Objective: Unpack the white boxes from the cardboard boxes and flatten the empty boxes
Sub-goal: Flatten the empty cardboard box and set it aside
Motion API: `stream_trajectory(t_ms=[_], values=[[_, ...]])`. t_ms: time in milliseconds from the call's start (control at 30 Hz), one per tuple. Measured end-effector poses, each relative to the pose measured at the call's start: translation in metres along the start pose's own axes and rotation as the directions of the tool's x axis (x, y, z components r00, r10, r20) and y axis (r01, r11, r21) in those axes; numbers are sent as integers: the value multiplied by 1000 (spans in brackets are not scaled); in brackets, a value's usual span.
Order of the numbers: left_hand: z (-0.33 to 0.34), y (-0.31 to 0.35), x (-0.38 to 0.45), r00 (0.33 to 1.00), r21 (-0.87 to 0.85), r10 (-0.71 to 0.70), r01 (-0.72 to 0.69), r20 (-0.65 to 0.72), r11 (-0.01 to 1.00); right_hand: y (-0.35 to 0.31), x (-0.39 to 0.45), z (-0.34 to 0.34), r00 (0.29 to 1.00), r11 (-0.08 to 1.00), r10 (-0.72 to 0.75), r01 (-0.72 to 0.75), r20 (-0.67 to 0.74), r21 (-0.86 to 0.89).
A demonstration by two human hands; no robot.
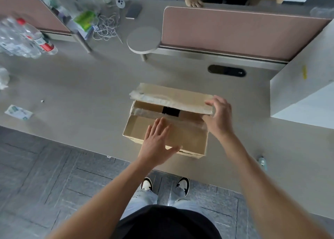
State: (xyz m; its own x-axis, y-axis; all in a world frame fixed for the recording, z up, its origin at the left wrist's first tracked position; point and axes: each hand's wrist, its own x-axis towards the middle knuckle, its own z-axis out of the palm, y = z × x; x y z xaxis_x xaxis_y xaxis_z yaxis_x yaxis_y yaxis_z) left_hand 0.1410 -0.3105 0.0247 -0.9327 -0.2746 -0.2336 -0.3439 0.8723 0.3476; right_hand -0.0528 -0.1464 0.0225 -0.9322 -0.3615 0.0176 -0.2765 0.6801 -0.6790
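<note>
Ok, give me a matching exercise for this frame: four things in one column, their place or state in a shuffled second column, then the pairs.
Things:
1. left hand
2. right hand
3. bottles
4. cables

Place or state:
A. gripping the far flap
B. far left of the desk
C. flat, fingers straight, over the open box
D. tangled near the far edge of the desk

Pairs: 1-C, 2-A, 3-B, 4-D

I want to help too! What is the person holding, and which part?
The right hand grips the cardboard box by its far flap's right end; the left hand lies flat, holding nothing.
</note>
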Motion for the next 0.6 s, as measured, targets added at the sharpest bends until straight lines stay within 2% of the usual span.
stream_trajectory(t_ms=[100,167,233,333,433,533,600], values=[[-2,-2,-3,981,-36,71,-78,-181,996,0,-36,4,998,984,-10,20,57,-177],[-4,-5,0,937,-37,120,-140,-327,990,-3,-54,6,996,970,9,12,84,-244],[-10,-8,7,914,-3,144,-157,-380,988,-5,-68,9,993,957,50,-16,109,-291],[-13,-19,25,953,80,103,-84,-286,993,-11,-80,15,982,935,142,-92,124,-343],[-4,-29,35,987,120,43,-24,-152,993,-18,-77,18,968,931,222,-174,120,-321],[9,-33,32,991,137,32,-13,-132,990,-25,-66,21,966,955,258,-256,-11,-152],[13,-32,31,989,154,26,-4,-143,988,-30,-58,26,922,925,380,-378,-78,39]])
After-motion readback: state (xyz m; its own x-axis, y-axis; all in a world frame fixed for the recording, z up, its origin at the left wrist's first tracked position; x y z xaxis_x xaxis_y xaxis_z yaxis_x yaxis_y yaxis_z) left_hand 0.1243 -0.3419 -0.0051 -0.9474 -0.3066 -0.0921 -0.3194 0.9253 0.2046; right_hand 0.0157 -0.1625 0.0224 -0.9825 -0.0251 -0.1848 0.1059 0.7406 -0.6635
